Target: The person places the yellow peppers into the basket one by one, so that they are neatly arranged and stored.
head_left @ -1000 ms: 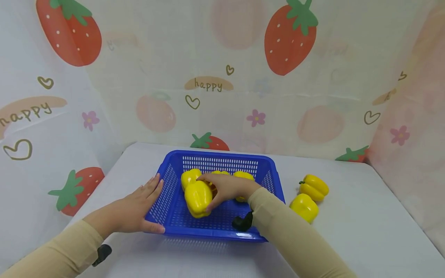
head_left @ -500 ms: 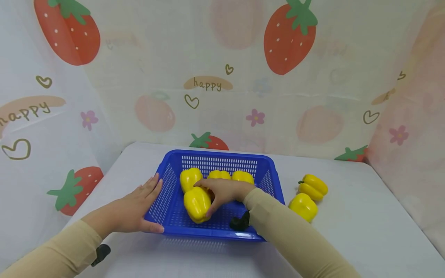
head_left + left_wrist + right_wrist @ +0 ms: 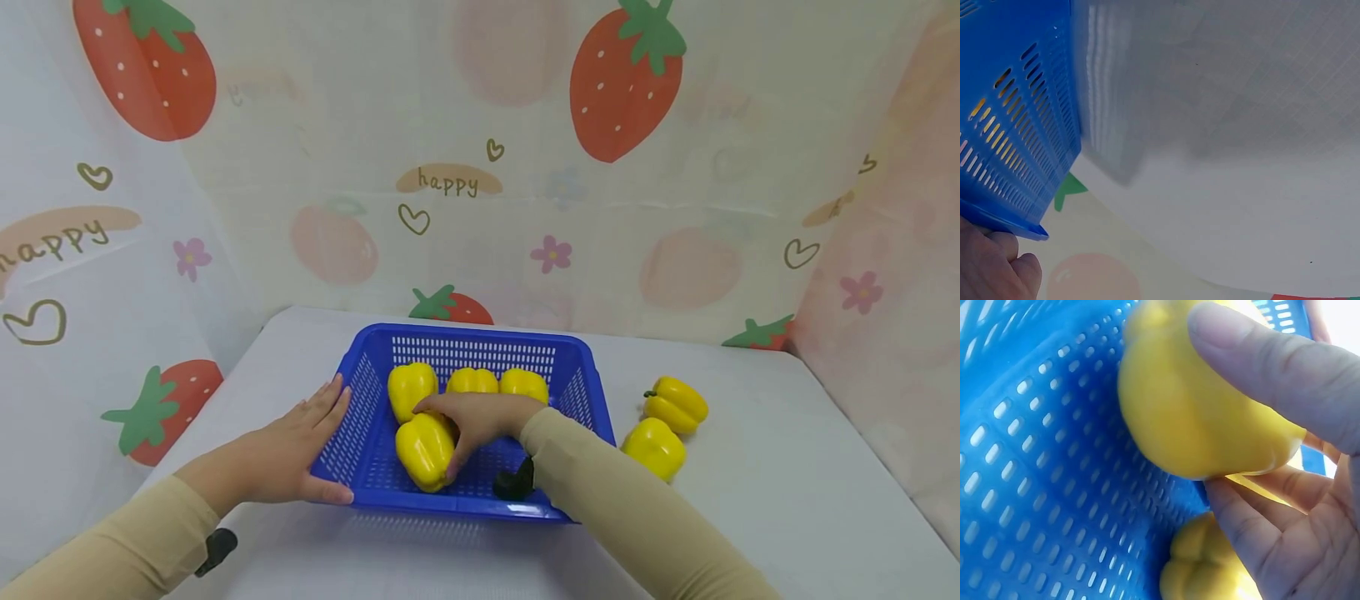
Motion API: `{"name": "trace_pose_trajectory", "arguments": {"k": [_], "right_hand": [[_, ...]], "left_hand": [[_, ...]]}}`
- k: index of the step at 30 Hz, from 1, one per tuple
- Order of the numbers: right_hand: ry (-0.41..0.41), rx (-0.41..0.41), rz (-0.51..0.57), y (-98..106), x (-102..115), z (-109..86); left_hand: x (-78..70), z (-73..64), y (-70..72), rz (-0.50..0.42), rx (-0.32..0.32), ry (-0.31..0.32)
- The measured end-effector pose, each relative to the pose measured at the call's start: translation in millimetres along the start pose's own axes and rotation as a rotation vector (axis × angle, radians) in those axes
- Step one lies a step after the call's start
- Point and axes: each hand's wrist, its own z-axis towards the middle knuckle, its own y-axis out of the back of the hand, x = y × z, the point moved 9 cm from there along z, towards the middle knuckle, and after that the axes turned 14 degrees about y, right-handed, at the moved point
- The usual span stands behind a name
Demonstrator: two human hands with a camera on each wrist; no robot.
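Inside the blue basket (image 3: 480,503), my right hand (image 3: 480,421) grips a yellow bell pepper (image 3: 424,452) low at the front left. The right wrist view shows thumb and fingers around that bell pepper (image 3: 1191,406), just above or at the perforated floor; contact with the floor cannot be told. Behind it sit a yellow bell pepper (image 3: 412,387) at the left, another (image 3: 472,381) in the middle and a third (image 3: 525,383) at the right, the last two partly hidden by my hand. My left hand (image 3: 292,450) rests on the basket's left rim with fingers straight.
To the right of the basket, two more yellow bell peppers lie touching on the white table (image 3: 780,467): one at the back (image 3: 677,404) with a green stem, one in front (image 3: 655,448). A strawberry-print sheet (image 3: 480,250) stands behind the table.
My right hand has lowered the bell pepper and drawn it slightly toward me inside the basket. The peppers behind show more. My left hand stays on the rim.
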Motion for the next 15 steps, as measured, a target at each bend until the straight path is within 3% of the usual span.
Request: {"name": "trace_pose_trajectory", "arguments": {"k": [15], "right_hand": [[-0.072,0.075,0.080,-9.0,-5.4,-2.0]], "left_hand": [[0.8,0.6,-0.4,0.000,-0.005,-0.003]]}}
